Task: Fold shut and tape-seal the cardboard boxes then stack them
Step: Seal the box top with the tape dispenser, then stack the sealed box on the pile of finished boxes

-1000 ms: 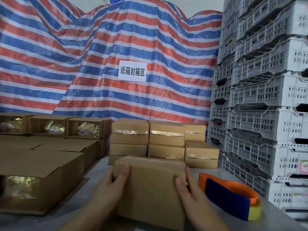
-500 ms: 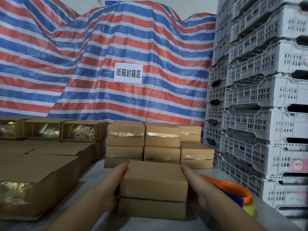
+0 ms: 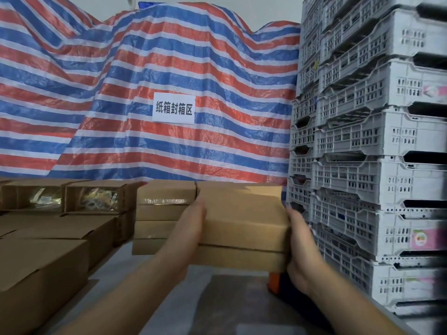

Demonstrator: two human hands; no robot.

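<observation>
box: closed cardboard box (image 3: 242, 221) held up off the grey worktop (image 3: 145, 274), in front of the sealed stack (image 3: 164, 209)
left hand: left hand (image 3: 191, 226) flat against box's left side, fingers straight
right hand: right hand (image 3: 301, 243) pressed on right side, fingers look straight but blurred
tape dispenser: orange tape dispenser (image 3: 274, 282) on worktop under box
right: grey crates (image 3: 362, 153) stacked

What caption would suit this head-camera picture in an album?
Both hands, left hand and right hand, carry a closed cardboard box toward the stacked boxes.
</observation>
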